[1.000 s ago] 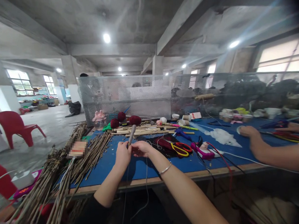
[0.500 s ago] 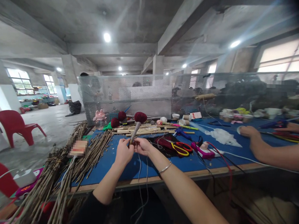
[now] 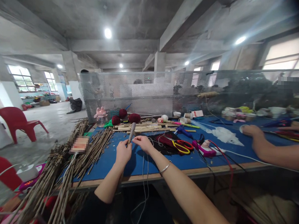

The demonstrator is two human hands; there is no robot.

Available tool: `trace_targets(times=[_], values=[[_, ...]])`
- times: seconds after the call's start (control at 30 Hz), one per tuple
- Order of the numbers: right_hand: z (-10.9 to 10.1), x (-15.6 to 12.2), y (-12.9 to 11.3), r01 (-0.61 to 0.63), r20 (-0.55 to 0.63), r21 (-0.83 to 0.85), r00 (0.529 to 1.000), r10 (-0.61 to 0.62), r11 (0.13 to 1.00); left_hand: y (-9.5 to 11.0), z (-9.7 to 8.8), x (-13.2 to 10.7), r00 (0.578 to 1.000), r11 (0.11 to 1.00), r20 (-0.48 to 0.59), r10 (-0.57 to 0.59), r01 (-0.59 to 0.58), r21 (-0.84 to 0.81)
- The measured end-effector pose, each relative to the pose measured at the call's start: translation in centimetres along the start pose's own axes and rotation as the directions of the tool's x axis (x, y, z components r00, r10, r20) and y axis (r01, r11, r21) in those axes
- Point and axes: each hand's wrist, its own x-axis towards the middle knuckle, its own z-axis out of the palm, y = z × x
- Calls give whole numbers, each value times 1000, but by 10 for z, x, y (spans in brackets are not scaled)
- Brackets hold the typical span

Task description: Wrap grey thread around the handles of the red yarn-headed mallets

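Left hand (image 3: 123,153): I'm clasping the stick (image 3: 131,132), its maroon head (image 3: 134,118) tilting up, away from me.
Right hand (image 3: 144,143): I'm pinching string (image 3: 143,167) beside it, strands hanging past the wooden edge (image 3: 176,175).
Blue tabletop (image 3: 101,166): stretching between twigs (image 3: 96,148) leftward and scissors (image 3: 181,147) rightward.

Right hand (image 3: 143,143) now slightly apart from left hand (image 3: 124,153), unlike before.

No readable text or numbers anywhere (even the small red-and-white card (image 3: 197,113) too blurred)
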Motion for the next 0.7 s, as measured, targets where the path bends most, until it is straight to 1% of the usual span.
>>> trace_targets(times=[0.07, 0.1, 0.13, 0.2, 0.23, 0.27, 0.33, 0.4, 0.43, 0.47, 0.5, 0.57, 0.63, 0.7], values=[[1, 2, 3, -22, 32, 54, 999, 20, 998, -1, 5, -2, 995, 981, 25, -98, 101, -163], [2, 2, 5, -43, 37, 86, 999, 39, 995, -2, 8, -4, 985, 949, 56, -163, 172, -265], [3, 3, 7, -69, 36, 120, 997, 65, 990, -2, 11, -5, 969, 895, 98, -225, 245, -372], [5, 5, 12, -130, 24, 177, 992, 128, 976, -4, 17, -9, 928, 741, 194, -319, 371, -560], [6, 5, 14, -158, 21, 199, 987, 157, 967, -6, 19, -10, 911, 662, 234, -339, 408, -629], [7, 6, 16, -189, 22, 218, 982, 188, 958, -7, 21, -12, 900, 602, 261, -348, 428, -674], [9, 7, 17, -280, 64, 252, 960, 273, 926, -9, 23, -15, 893, 534, 275, -357, 437, -724], [10, 8, 16, -404, 176, 284, 913, 367, 870, -10, 22, -16, 897, 510, 240, -370, 412, -755], [11, 8, 15, -454, 241, 291, 886, 395, 842, -10, 22, -16, 903, 502, 210, -376, 389, -772], [11, 8, 14, -482, 293, 293, 867, 402, 826, -10, 21, -17, 907, 494, 182, -380, 366, -789], [11, 8, 14, -485, 327, 296, 861, 390, 823, -9, 21, -17, 911, 489, 159, -381, 345, -801], [10, 7, 14, -433, 334, 306, 883, 330, 848, -7, 21, -18, 919, 495, 136, -370, 319, -808], [8, 3, 15, -359, 301, 305, 915, 268, 882, -5, 20, -20, 926, 518, 141, -351, 317, -794], [6, -1, 16, -324, 297, 306, 926, 233, 895, -3, 21, -22, 937, 549, 149, -318, 309, -777]])
